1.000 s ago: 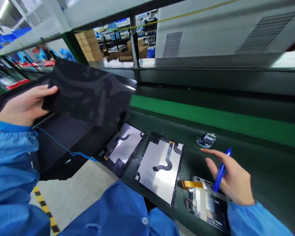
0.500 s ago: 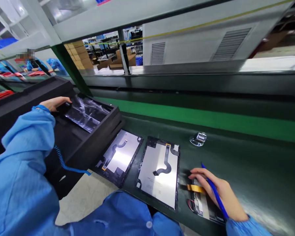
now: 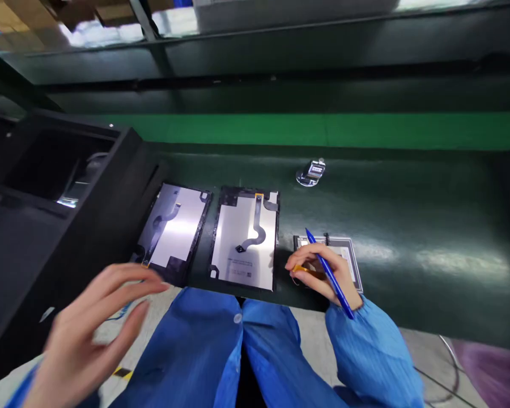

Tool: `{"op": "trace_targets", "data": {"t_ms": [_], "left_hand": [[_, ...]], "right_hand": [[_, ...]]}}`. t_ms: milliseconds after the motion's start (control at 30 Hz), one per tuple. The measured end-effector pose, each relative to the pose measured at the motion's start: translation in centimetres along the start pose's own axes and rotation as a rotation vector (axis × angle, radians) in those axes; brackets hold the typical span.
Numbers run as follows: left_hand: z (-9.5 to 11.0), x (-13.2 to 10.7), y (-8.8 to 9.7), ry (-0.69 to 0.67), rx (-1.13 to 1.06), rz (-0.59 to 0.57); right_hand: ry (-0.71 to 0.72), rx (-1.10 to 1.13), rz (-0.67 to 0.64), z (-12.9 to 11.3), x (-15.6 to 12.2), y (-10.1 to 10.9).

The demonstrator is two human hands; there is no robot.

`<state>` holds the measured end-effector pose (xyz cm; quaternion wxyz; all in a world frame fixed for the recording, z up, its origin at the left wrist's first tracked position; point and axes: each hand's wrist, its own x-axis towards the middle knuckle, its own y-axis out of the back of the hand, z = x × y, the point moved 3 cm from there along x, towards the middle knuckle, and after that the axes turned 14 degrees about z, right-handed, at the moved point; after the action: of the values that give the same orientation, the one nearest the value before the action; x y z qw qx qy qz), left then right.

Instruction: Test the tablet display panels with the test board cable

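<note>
My right hand (image 3: 318,272) grips a blue pen (image 3: 329,275) and rests on a small electronic board (image 3: 348,255) with an orange flex cable (image 3: 300,268) at its fingertips. Left of it two silver tablet panels lie side by side near the table's front edge: the nearer one (image 3: 246,238) with a black flex cable, and another (image 3: 172,226) beside the black box. My left hand (image 3: 89,334) hovers low at the front left, fingers spread, holding nothing, a little blurred.
A large black foam tray box (image 3: 51,192) stands at the left with a shiny film inside. A small metal part (image 3: 311,171) lies farther back on the dark green table. A bright green belt strip (image 3: 323,127) runs across behind. My blue-sleeved lap is below.
My left hand put the dark sheet into the black box, then drew back toward me, open. My right hand moved down onto the small board. The view tilted downward.
</note>
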<state>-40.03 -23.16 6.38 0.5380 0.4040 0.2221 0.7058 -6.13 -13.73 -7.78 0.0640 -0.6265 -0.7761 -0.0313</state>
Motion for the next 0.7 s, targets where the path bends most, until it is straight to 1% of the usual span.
{"op": "trace_targets", "data": {"t_ms": [33, 100, 133, 167, 200, 233, 267, 300, 400, 467, 567, 633, 700], "left_hand": [[0.3, 0.0, -3.1, 0.010, -0.080, -0.068], [0.2, 1.5, -8.6, 0.041, -0.226, 0.006], [0.1, 2.6, -11.2, 0.011, -0.223, -0.038], [0.0, 3.6, -13.5, -0.050, -0.177, -0.086], [-0.1, 4.4, -15.3, -0.113, -0.108, -0.120], [-0.2, 4.9, -16.6, -0.164, -0.032, -0.141], [-0.2, 5.0, -17.4, -0.206, 0.046, -0.151], [-0.1, 4.9, -17.7, -0.231, 0.122, -0.154], [0.2, 3.1, -17.7, -0.268, 0.279, -0.181], [0.6, 1.3, -18.1, -0.348, 0.287, -0.226], [1.4, -1.3, -19.9, -0.538, 0.228, -0.321], [1.8, -2.3, -21.3, -0.608, 0.211, -0.379], [2.1, -2.4, -22.4, -0.626, 0.188, -0.418]], "right_hand": [[0.015, 0.061, -0.015, 0.0, 0.0, -0.2], [0.041, 0.168, -0.052, -0.1, -0.2, -0.6], [0.041, 0.195, -0.062, -0.1, -0.3, -0.8], [0.037, 0.199, -0.060, -0.1, -0.4, -0.9], [0.029, 0.186, -0.043, -0.1, -0.6, -1.1], [0.018, 0.163, -0.012, -0.1, -0.8, -1.2], [0.009, 0.138, 0.022, -0.2, -0.9, -1.3], [0.008, 0.115, 0.058, -0.2, -0.9, -1.4], [0.026, 0.021, 0.173, -0.6, -0.5, -1.2], [0.040, -0.047, 0.253, -0.7, 0.0, -0.8], [0.066, -0.087, 0.392, -0.6, 0.6, 0.6], [0.092, -0.075, 0.519, -0.4, 0.5, 2.1], [0.122, -0.058, 0.649, -0.3, 0.0, 4.0]]}}
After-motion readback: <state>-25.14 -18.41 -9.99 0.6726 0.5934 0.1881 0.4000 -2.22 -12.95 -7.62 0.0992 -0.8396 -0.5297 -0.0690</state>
